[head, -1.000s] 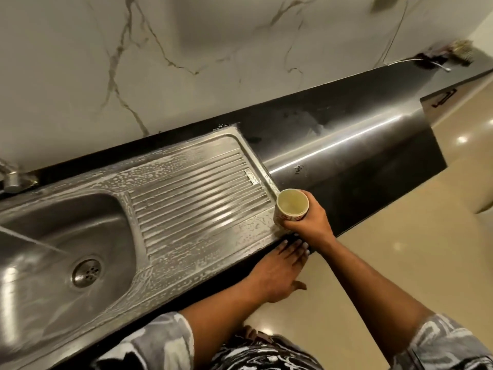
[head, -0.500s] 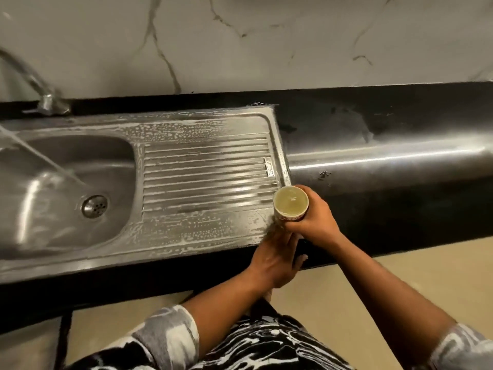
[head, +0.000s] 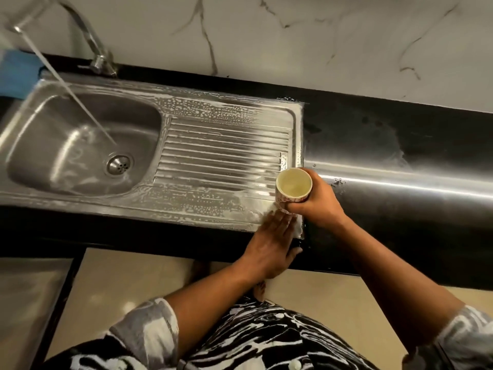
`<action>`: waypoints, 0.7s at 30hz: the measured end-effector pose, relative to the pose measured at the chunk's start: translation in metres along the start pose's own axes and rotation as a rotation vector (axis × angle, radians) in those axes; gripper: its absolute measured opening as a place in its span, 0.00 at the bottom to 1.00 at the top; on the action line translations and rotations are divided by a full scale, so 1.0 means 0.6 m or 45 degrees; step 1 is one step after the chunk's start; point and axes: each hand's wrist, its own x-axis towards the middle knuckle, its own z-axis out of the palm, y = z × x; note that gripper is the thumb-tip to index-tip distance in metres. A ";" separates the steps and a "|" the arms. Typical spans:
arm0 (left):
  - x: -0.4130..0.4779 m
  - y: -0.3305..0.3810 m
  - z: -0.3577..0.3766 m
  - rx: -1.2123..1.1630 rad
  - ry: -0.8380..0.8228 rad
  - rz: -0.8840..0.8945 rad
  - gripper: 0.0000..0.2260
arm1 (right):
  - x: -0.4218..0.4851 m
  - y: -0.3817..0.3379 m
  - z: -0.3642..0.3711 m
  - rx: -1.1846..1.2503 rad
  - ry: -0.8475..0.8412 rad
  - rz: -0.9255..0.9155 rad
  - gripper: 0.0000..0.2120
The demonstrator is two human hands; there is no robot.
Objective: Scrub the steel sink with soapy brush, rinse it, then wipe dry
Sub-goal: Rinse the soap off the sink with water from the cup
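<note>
The person is rinsing, as I judge it: the scrubbing looks done and the wiping dry is not yet begun. The right hand (head: 317, 206) is wrapping its fingers round a paper cup (head: 293, 185) of water, holding it upright over the front right corner of the steel sink (head: 106, 201). The left hand (head: 269, 247) is lying flat with straight fingers on that same corner, just beside the cup, pressing into the suds there.

The sink is sitting sunk into the black counter (head: 400, 134), basin on the left and ribbed drainboard (head: 226, 156) on the right. White foam is clinging along the back and front rims and between the ribs, while the basin is looking mostly clean and wet. The tap (head: 88, 41) is running, its stream (head: 72, 94) landing near the drain (head: 120, 164). A blue cloth (head: 16, 73) is lying at the back left corner.

Next, I would guess, the cup needs tipping over the drainboard while the flat hand sweeps the foam towards the basin.
</note>
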 end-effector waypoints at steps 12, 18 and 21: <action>0.059 -0.032 -0.039 -0.060 0.048 -0.597 0.34 | -0.018 0.019 -0.007 0.031 0.024 -0.001 0.40; 0.040 0.051 0.006 -0.106 -0.077 -0.307 0.47 | -0.012 0.014 -0.030 0.045 0.080 0.002 0.36; 0.051 0.057 0.025 -0.045 -0.047 -0.339 0.46 | -0.010 0.012 -0.035 0.035 0.088 -0.004 0.38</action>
